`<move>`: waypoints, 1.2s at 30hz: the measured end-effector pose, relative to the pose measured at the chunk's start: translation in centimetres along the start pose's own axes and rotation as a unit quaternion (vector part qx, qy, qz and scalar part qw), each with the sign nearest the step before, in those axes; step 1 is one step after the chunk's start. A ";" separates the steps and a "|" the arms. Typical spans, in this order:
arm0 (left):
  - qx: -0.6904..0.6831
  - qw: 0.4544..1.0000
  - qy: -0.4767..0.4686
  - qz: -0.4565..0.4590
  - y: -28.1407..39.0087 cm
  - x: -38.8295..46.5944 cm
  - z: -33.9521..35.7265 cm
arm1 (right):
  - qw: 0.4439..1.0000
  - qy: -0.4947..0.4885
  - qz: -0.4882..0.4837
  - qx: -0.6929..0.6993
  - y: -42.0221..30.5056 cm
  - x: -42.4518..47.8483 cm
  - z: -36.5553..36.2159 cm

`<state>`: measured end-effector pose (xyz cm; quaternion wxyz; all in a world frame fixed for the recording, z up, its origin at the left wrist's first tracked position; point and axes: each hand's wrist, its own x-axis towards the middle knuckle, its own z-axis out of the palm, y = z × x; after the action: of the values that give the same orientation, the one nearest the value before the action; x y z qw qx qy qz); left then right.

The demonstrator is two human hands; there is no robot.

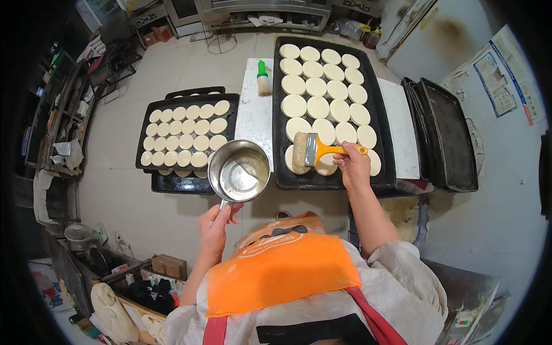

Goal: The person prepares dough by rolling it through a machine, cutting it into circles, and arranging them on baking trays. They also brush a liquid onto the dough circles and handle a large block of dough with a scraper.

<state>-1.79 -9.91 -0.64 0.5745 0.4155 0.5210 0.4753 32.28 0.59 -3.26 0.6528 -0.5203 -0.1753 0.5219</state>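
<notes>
My left hand grips the handle of a stainless steel saucepan, which has a little clear liquid in its bottom. A flat bristle brush with a yellow handle is in my right hand. Its pale bristles lie over a dough disc in the near left corner of a large black baking tray; whether they touch it I cannot tell. Rows of flat round dough discs fill that tray. The saucepan is just left of the tray and overlaps the corner of a smaller tray.
The large tray rests on a white tabletop, beside a green-handled brush. Stacked black trays at left hold shiny dough discs. More black trays lean by the right wall. A wire stand is on the floor.
</notes>
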 end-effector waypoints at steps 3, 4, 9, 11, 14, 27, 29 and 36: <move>0.004 1.000 0.000 -0.011 0.2 0.8 1.4 | 0.999 0.005 0.037 -0.017 1.6 1.5 -1.9; 0.011 1.000 -0.001 -0.014 0.4 1.1 1.6 | 0.999 0.017 0.029 -0.039 1.0 1.9 -2.9; 0.012 0.999 0.000 -0.032 0.3 2.0 0.5 | 0.898 0.116 -0.158 -0.393 -8.9 1.3 -7.7; 0.014 0.999 -0.020 -0.022 0.1 3.0 -0.2 | 0.751 0.133 -0.259 -0.593 -9.7 1.7 -7.7; 0.011 0.999 -0.045 -0.005 -0.5 4.7 -0.8 | 0.688 0.046 -0.298 -0.659 -5.7 -0.5 -2.3; 0.013 0.998 -0.068 0.005 0.8 7.8 -2.0 | 0.858 0.240 -0.133 -0.434 -10.7 1.2 -7.4; 0.012 0.997 -0.073 0.014 0.8 8.6 -1.5 | 0.668 0.235 -0.267 -0.654 -10.4 2.7 -6.9; 0.005 0.997 -0.072 0.011 2.6 10.4 2.0 | 0.831 -0.067 -0.329 -0.444 -2.1 3.2 6.6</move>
<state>-0.02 0.80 0.03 0.6037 0.4569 0.4758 0.4477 29.46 6.85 0.16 0.4716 -0.6295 -0.5920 0.1756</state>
